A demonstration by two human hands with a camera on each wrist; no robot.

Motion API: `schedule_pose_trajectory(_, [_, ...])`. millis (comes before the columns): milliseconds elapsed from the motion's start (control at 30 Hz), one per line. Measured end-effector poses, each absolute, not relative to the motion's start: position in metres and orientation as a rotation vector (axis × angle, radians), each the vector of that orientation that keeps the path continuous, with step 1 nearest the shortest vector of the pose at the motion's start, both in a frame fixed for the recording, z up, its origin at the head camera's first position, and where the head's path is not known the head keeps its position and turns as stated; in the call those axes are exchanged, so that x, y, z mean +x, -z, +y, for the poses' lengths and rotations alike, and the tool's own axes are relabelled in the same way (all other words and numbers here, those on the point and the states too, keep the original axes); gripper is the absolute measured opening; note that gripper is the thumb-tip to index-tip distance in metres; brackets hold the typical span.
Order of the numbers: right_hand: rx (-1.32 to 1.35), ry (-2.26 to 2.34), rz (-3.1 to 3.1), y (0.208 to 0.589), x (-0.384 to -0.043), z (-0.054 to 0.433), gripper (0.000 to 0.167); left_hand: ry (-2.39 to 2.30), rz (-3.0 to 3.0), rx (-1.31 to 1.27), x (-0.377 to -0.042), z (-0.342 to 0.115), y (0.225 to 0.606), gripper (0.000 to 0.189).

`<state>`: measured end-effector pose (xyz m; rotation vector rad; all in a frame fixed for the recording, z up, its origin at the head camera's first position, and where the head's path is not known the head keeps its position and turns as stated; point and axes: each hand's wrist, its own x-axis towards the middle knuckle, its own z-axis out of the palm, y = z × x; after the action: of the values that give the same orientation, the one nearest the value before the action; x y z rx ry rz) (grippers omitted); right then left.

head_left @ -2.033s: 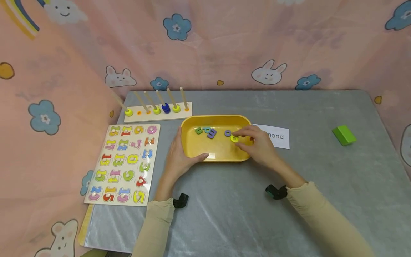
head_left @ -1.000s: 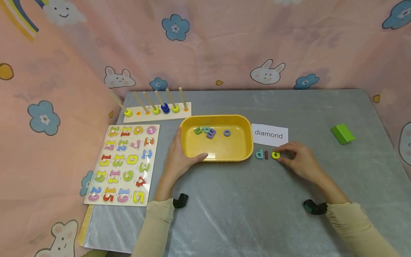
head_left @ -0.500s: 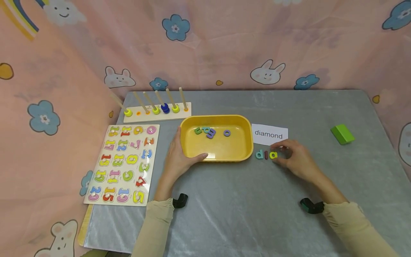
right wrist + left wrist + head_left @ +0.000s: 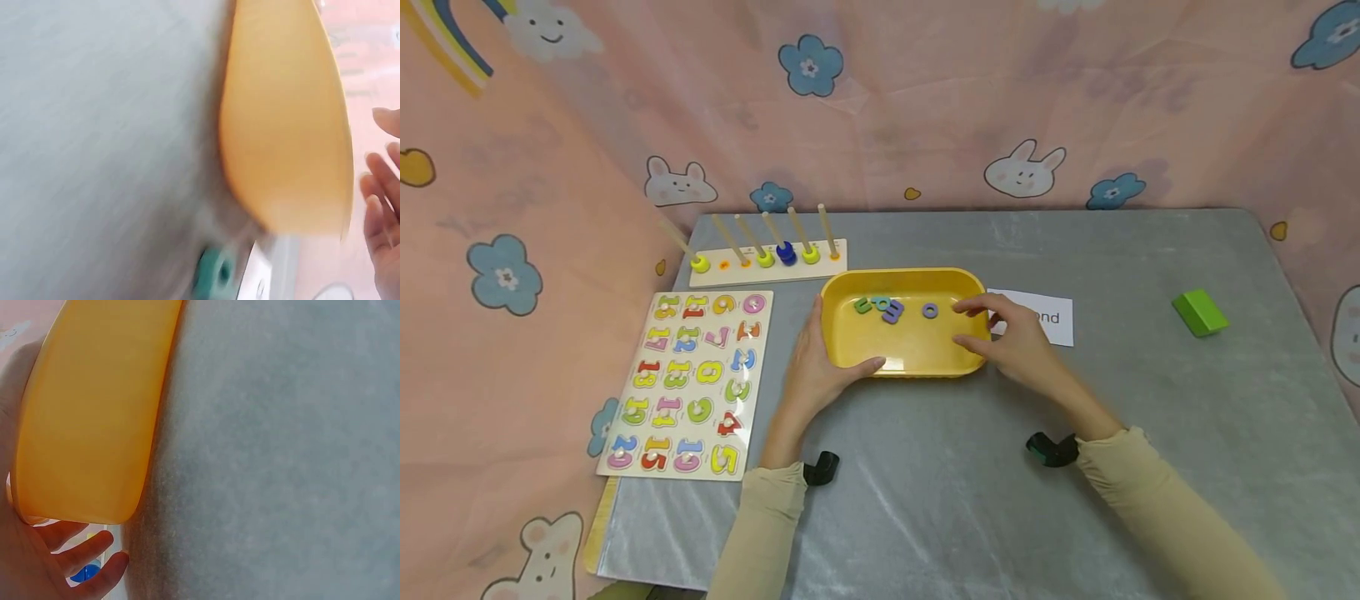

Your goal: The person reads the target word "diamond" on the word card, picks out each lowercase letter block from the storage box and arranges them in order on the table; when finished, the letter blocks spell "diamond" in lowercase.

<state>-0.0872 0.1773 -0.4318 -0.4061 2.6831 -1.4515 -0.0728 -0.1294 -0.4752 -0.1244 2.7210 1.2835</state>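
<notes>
My left hand [image 4: 823,362] holds the left end of a yellow tray [image 4: 910,350], thumb over the front rim and fingers along the side. Inside the tray lie a purple letter o [image 4: 924,312], a purple m [image 4: 892,312], a teal letter [image 4: 880,302] and a green n [image 4: 862,306]. Over the tray's right end is my right hand [image 4: 1015,342], thumb and fingers apart with nothing between them. It covers part of a white word card [image 4: 1057,332] and hides the letters on the table in the head view. A teal letter [image 4: 210,275] shows near the card in the right wrist view.
A number puzzle board [image 4: 700,387] lies left of the tray. Behind it stands a counting board with pegs [image 4: 767,271] bearing yellow and blue rings. Toward the right side of the grey table [image 4: 1120,367] sits a green block [image 4: 1201,313]. Pink patterned cloth [image 4: 917,108] hangs behind.
My right hand carried the yellow letter a from the tray to the row below the card, let it go beside the d and i, and moved back left over the tray. The left hand stayed put.
</notes>
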Motion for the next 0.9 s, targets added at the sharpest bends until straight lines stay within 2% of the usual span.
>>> schedule_pose_trajectory(367, [-0.507,1.398,2.546,0.440,-0.123,0.119,0.046,-1.279,2.712,-0.129,-0.073,-0.130,0.474,0.141])
schedule_pose_trajectory(600, [-0.411,1.252,2.538,0.450,-0.136,0.105,0.054,-1.274,2.720,-0.122,-0.072,-0.130,0.474,0.141])
schedule_pose_trajectory(900, [-0.421,1.152,2.582,0.460,-0.145,0.090,0.057,-1.272,2.729,-0.112,-0.072,-0.129,0.474,0.140])
